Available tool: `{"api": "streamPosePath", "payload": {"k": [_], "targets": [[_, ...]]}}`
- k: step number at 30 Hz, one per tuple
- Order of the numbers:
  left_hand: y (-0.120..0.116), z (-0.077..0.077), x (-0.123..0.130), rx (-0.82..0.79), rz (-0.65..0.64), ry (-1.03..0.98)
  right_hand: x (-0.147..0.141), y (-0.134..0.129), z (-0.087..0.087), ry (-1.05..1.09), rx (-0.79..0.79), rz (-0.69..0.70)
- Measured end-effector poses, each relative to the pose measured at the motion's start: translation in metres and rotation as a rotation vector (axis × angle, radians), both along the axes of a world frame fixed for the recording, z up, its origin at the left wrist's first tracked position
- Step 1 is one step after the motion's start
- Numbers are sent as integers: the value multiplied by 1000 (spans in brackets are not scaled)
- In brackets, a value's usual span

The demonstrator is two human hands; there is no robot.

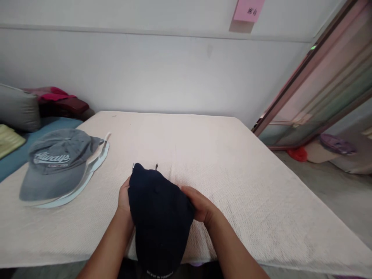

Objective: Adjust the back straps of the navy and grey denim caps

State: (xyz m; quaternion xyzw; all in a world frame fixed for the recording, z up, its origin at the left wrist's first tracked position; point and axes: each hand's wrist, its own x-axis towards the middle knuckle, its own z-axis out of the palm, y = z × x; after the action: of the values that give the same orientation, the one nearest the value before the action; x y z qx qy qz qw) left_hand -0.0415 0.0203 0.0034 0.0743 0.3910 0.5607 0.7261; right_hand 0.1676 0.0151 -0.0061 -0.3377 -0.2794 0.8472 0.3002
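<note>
A dark navy baseball cap (161,217) is held over the table's near edge, its brim toward me with small white lettering along it. My left hand (124,197) grips the cap's left side, the fingers partly hidden behind the fabric. On the other side my right hand (199,203) is closed on the cap's edge, its fingertips tucked out of sight. A strap end and a bit of metal buckle stick out at the cap's far end. To the left lies a grey cap (62,159) with white "Always" lettering, stacked on lighter caps (100,155) whose rims show beneath it.
A cream textured cloth (232,162) covers the table, which meets a white wall (162,73) bearing a pink note (248,11). At the left are a grey cushion (19,108) and blue seat (56,124). A sliding-door frame (302,73) stands right.
</note>
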Motion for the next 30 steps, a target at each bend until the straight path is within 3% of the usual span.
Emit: {"api": "streamPosePath", "payload": {"k": [2, 7, 10, 14, 18, 22, 25, 30], "targets": [[1, 1, -1, -1, -23, 33, -1, 1, 0, 60, 54, -81], [-1, 6, 5, 4, -67, 50, 5, 16, -3, 143, 100, -594], [-10, 5, 12, 47, -169, 75, 13, 24, -4, 152, 83, -791], [-37, -9, 18, 42, -236, 140, 23, 32, -5, 241, 32, -912], [-68, -28, 22, 28, -299, 49, 28, 37, -4, 330, -31, -952], [-82, -33, 17, 1, -152, 33, 23, 36, -1, 309, -91, -934], [-71, -13, -4, 51, -3, 144, 16, 32, -5, 171, -91, -871], [-20, 55, -79, 242, 258, 427, 7, 27, -12, 48, -109, -751]]}}
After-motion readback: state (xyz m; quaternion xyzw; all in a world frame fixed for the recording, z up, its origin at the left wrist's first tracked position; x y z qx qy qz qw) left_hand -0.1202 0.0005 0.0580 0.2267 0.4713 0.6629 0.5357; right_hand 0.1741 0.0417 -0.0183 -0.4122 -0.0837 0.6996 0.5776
